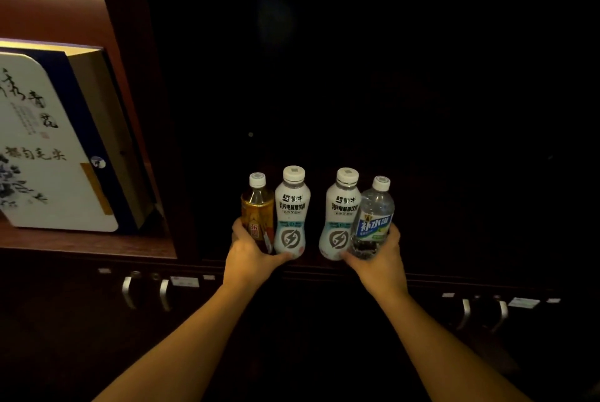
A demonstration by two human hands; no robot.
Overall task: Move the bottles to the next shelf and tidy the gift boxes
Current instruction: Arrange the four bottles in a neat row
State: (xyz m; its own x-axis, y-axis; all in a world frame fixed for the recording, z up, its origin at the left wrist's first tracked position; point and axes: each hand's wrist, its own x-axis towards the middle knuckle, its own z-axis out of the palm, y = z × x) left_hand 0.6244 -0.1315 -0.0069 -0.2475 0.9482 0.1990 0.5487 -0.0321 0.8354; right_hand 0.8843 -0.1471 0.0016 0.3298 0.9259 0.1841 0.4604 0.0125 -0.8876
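Your left hand [250,255] grips an amber tea bottle [257,210] and a white bottle [291,211] together; your right hand [380,258] grips another white bottle [341,215] and a clear water bottle [373,218]. All four stand upright at the near edge of the dark shelf [357,109], and a gift box [48,148] stands on the lit shelf to the left.
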